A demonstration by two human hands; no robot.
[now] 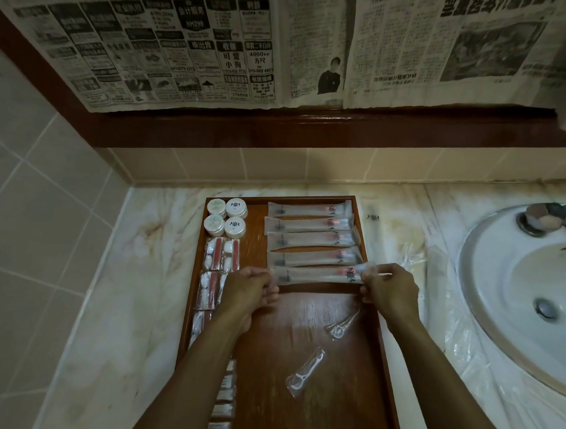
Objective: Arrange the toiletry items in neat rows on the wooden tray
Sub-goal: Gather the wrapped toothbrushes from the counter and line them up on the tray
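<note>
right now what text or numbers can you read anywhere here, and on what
"RM299": newspaper on the wall, in a dark ad box.
"4000++": same newspaper, in an ad right of centre.
"收購": same newspaper, in an ad heading.
"可愛小狗": same newspaper, below that heading.
Other newsprint and phone numbers: too small or blurred.
Sachets and round tubs on the tray: dark logos, no readable words.

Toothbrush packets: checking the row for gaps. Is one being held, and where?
Yes: the nearest toothbrush packet, pinched at its ends, left hand on the left end, right hand on the right.
</note>
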